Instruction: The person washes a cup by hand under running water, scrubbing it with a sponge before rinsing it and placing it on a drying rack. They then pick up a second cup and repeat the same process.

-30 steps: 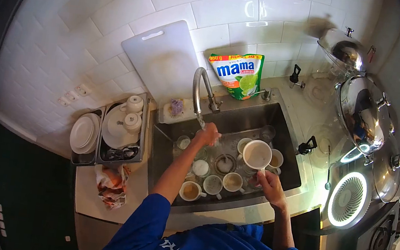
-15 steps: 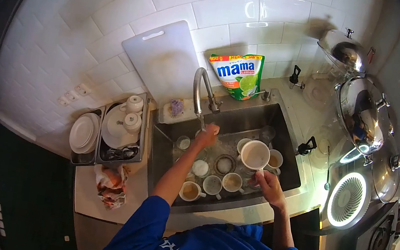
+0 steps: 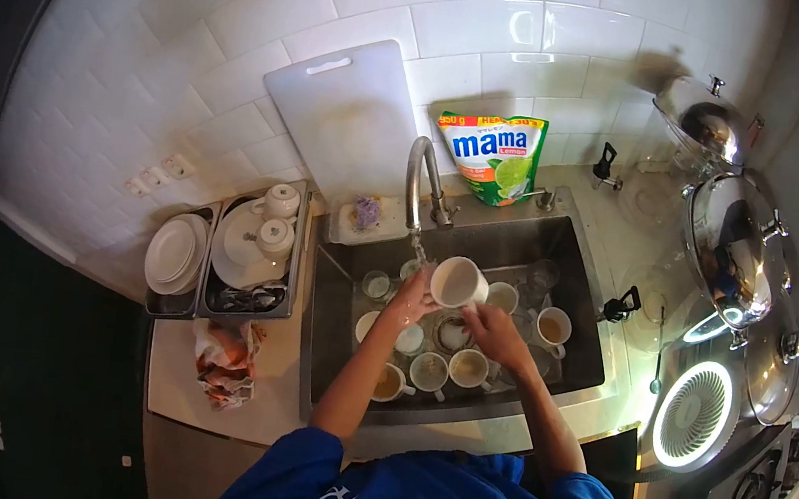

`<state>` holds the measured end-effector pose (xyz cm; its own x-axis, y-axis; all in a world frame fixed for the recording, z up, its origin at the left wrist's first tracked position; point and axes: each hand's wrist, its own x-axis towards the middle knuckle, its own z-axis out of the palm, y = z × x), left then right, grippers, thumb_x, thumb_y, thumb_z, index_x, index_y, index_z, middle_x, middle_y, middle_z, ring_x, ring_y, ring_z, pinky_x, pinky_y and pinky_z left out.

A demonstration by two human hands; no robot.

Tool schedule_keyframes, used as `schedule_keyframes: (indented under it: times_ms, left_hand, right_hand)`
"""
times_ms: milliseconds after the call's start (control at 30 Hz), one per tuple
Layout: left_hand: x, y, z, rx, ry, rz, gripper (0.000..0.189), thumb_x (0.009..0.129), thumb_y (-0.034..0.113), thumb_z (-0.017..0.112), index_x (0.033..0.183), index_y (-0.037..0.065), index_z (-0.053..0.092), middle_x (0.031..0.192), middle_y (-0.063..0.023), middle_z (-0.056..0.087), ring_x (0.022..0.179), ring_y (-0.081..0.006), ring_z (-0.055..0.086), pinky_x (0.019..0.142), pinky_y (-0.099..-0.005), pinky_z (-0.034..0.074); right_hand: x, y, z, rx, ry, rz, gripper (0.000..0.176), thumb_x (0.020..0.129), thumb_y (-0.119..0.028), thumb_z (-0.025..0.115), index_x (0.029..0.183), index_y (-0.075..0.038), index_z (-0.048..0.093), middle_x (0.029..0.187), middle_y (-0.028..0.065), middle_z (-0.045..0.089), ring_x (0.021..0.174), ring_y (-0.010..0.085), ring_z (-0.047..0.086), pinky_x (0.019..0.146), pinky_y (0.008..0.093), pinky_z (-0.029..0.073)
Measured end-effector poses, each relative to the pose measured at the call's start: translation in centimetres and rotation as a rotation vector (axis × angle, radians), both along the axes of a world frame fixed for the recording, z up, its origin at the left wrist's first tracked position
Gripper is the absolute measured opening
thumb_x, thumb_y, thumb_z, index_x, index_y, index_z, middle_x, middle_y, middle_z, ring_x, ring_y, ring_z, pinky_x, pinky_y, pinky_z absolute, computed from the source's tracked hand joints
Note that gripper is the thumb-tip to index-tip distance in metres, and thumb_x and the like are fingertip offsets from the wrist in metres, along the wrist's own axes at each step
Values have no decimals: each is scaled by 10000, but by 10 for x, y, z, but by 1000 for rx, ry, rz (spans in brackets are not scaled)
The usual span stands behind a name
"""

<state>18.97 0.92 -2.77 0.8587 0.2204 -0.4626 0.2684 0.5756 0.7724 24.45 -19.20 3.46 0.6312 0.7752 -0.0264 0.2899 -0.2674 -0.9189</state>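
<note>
White mug (image 3: 457,281) is the thing both our hands are on, up near the 12 o'clock end of the steel sink (image 3: 586,274), right under the tip of the curved faucet (image 3: 421,187). Its mouth is tipped up toward us, which we'd guess is so the stream lands straight inside and we can see in.

Our right hand (image 3: 495,331) comes in from 5 o'clock of the mug with the fingers wrapped closed on it, probably at the handle side, though the handle itself is hidden. Our left hand (image 3: 410,301) sits at the mug's 8 o'clock, fingers curled against the wall. We can't tell if it's really gripping or just pressed on it.

Below the mug, the basin is packed with other cups. One with brown liquid (image 3: 470,368) sits at 6 o'clock and another (image 3: 553,325) at 3 o'clock, all parked low so they stay out of the way of the water.

A green dish soap pouch (image 3: 493,156) leans on the tiles at 12 o'clock of the sink, with a purple sponge (image 3: 366,212) at 10 o'clock by the faucet base, both within easy reach. A white cutting board (image 3: 350,127) is propped against the wall, likely to drain. Plates (image 3: 175,255) stand in the rack at 9 o'clock, with a crumpled rag (image 3: 225,363) just beside it.
</note>
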Motion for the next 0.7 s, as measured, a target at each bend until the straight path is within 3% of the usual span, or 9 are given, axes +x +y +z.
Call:
schedule_keyframes:
  times_ms: [67,100,200,333,400,500,600,700]
  left_hand:
    - [-5,-1,1,-218,-61,54,536,854,534,363,1210,136,408,1234,-80,432,1117,-257,440,954,-450,334]
    - [-9,-7,24,-272,-47,77,551,850,556,325,1203,144,420,1205,-75,460,1106,-263,449,942,-460,340]
    - [-14,-8,31,-382,-193,149,573,823,575,373,1197,144,422,1187,-72,474,1107,-268,441,910,-463,352]
    - [-18,-3,24,-357,-216,300,570,795,562,427,1171,134,448,1103,-70,520,993,-265,506,836,-437,401]
    - [-20,-1,18,-316,-171,376,581,783,564,439,1163,125,454,1069,-77,533,948,-268,524,814,-433,414]
    - [-26,8,12,-446,-309,236,673,753,623,421,1179,102,447,1081,-128,521,953,-310,521,751,-435,430]
    - [-27,1,17,-533,-269,308,718,756,638,394,1204,78,423,1090,-167,510,1002,-348,501,777,-448,445]
    - [-24,-13,29,-551,-304,377,718,746,641,408,1163,58,443,1038,-181,533,839,-298,556,620,-404,477]
  right_hand:
    - [4,19,2,-72,-129,59,319,878,-268,461,818,23,577,646,107,609,612,151,592,577,319,440]
    - [3,27,-4,-60,-109,42,320,876,-276,463,845,19,584,658,108,617,628,154,600,590,313,448]
    - [5,49,-12,-54,21,113,320,875,-276,468,858,23,584,663,104,623,626,142,599,604,295,460]
    - [3,65,-18,35,143,176,346,888,-288,457,866,36,576,682,89,616,653,136,604,610,268,471]
    - [2,69,-18,80,221,212,365,894,-301,451,860,41,575,712,82,612,668,138,606,611,255,476]
    - [4,75,-29,114,487,229,378,899,-327,439,886,28,566,774,80,604,695,149,606,608,250,481]
    - [3,74,-22,107,734,209,365,897,-340,440,916,7,552,807,81,602,699,150,600,621,256,486]
    - [1,75,-28,129,797,232,350,897,-341,437,937,-9,540,802,73,599,709,148,599,638,261,486]
